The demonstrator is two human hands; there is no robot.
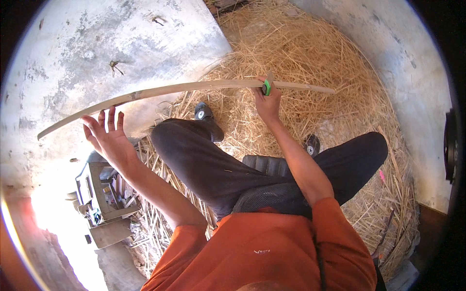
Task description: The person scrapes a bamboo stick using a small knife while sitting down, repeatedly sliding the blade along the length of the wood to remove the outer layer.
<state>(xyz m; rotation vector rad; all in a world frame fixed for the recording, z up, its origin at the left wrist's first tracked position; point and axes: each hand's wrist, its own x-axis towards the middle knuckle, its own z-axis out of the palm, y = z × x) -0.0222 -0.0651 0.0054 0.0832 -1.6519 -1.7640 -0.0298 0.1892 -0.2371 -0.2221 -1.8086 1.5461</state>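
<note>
A long, pale bamboo strip [179, 88] stretches across in front of me, bowing down toward its left end. My left hand [110, 140] is under its left part with fingers stretched and spread. The fingertips are at the strip's lower edge; whether they touch it I cannot tell. Farther right, my right hand [268, 102] is closed around a small knife [267, 86] with a bright green handle. That knife lies against the strip, and its blade is mostly hidden. The strip runs on past this hand to the right.
Straw-like shavings [301, 53] cover the floor between my bent legs and the curved wall [407, 68]. A worn white panel [160, 43] is at the far left. An open box [104, 194] of odds and ends stands left of my knee. A pink item [382, 175] lies at right.
</note>
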